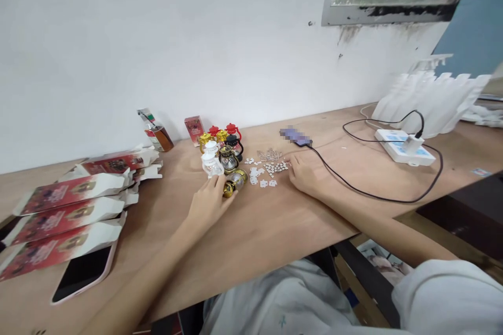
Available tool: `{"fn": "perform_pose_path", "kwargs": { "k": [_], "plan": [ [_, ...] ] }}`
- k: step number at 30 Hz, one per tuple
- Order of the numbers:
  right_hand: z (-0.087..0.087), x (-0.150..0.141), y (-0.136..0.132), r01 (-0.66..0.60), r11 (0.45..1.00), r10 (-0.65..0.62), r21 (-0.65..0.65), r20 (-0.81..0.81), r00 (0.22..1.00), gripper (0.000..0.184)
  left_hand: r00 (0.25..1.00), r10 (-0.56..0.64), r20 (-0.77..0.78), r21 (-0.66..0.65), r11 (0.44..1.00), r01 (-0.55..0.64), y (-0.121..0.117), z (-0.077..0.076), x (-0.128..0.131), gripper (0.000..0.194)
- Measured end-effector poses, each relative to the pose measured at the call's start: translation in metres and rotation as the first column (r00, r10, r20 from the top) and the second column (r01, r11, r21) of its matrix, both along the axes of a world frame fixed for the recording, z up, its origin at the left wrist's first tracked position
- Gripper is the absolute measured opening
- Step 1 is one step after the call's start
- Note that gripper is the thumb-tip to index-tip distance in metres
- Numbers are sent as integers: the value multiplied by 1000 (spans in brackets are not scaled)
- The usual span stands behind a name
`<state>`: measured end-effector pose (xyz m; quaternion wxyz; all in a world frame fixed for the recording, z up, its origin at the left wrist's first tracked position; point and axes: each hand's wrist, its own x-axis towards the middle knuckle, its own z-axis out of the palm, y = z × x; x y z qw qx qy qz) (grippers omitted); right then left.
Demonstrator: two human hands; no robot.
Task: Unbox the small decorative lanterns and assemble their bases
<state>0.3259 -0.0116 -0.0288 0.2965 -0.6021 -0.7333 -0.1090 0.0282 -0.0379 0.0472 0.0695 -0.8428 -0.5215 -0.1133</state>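
Note:
My left hand (212,200) is closed around the base of a bronze-coloured miniature lantern (238,178), which lies on its side on the table. Just behind it stand several more small lanterns, among them a white lantern (212,165), a black lantern (234,146), a gold lantern (205,142) and a red lantern (232,130). My right hand (302,174) rests on the table, its fingertips drawn together at the edge of some small round pieces (277,167). Whatever those fingertips may pinch is too small to make out. Flat white cut-out pieces (263,183) lie between the hands.
Small metal pieces (269,155) lie behind the round ones. Red printed boxes (70,193) and a phone (84,272) are at left. A bottle (159,136) and a small red box (194,130) stand by the wall. A black cable (353,188) runs to a white power strip (404,147).

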Motion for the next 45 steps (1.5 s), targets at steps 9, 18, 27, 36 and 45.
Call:
{"fn": "perform_pose_path", "kwargs": {
  "k": [9, 18, 27, 36, 45],
  "plan": [
    [5, 2, -1, 219, 968, -181, -121, 265, 947, 20, 992, 77, 101, -152, 987, -61, 10, -31, -12, 26],
    [15, -22, -6, 0, 998, 8, -65, 110, 994, 21, 998, -68, -17, 161, 985, 70, 21, -36, -4, 54],
    [15, -37, -2, 33, 997, -22, -69, 150, 988, 16, 965, -221, 144, 201, 961, 190, 33, -49, -5, 46],
    [7, -28, 4, 35, 989, -18, -141, 126, 992, 23, 848, -291, 443, 185, 955, 231, 30, -51, -12, 47],
    [12, -21, -2, 19, 971, -12, -237, 32, 999, 17, 709, -318, 629, 131, 943, 307, 27, -52, -12, 50]
  ]
}}
